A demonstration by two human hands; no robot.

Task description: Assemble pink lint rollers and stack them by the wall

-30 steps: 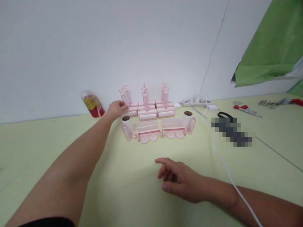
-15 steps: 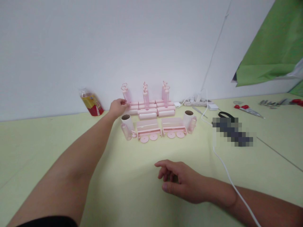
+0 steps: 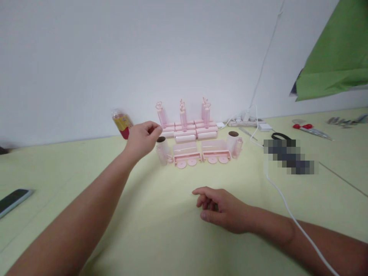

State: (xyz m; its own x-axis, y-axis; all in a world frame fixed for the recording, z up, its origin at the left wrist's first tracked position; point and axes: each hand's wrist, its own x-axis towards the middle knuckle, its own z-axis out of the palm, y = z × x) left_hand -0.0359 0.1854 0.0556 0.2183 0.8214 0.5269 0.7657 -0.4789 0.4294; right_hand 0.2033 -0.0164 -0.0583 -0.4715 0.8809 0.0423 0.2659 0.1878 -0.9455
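Observation:
My left hand [image 3: 142, 138] hovers above the pale green table [image 3: 161, 230], fingers curled into a pinch; whatever it holds is hidden. It is just left of a white paper roll [image 3: 162, 147] with a brown core. Behind stand upright pink handles with heart tops [image 3: 183, 115] on rows of pink roller bars [image 3: 185, 135]. Two clear pink trays [image 3: 186, 151] with small discs lie in front, and a second white roll [image 3: 233, 140] stands at their right. My right hand [image 3: 222, 209] rests on the table nearer me, fingers loose and apart, holding nothing.
A bottle with a yellow and red label [image 3: 122, 122] leans at the wall. A phone [image 3: 13, 200] lies far left. A white cable [image 3: 287, 209] runs across the table past my right arm. A power strip [image 3: 244, 123], red-handled scissors [image 3: 307, 128] and a green sheet [image 3: 336, 57] are on the right.
My left hand has drawn back from the leftmost pink handles toward me and closed into a pinch; one heart-topped handle at the left is gone from the row. The view shifted left.

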